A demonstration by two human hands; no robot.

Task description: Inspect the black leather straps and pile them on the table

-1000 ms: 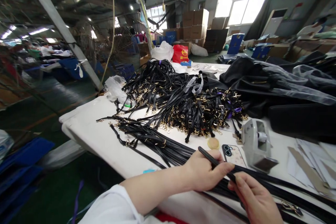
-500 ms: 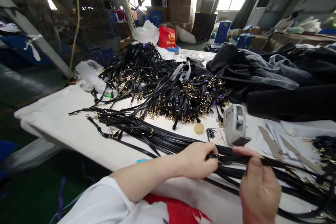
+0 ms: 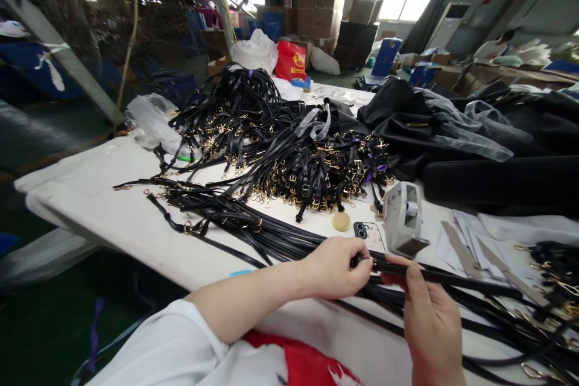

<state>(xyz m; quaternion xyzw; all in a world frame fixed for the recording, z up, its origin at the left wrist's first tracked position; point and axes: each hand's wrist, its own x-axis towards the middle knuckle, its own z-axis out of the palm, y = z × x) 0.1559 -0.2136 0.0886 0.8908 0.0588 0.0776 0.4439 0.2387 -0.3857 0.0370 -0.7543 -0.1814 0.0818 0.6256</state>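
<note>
A white worktop (image 3: 90,193) is partly covered by a heap of gold-clipped black straps (image 3: 316,169). Above its near side, one strap (image 3: 391,266) is clenched in the left hand (image 3: 339,268) and pinched by the right hand's (image 3: 429,310) fingers, near a tape dispenser (image 3: 398,217) and phone (image 3: 373,236).

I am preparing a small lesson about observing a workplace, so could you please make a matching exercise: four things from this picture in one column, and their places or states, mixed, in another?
Things
1. strap
2. phone
3. red bag
4. tape dispenser

Places or states
A. lens side up, just right of the round yellowish disc
B. grey-white, left of the paper pieces
C. black, held by the left hand and right hand
D. beside the white plastic bag

Pairs: 1-C; 2-A; 3-D; 4-B
</note>
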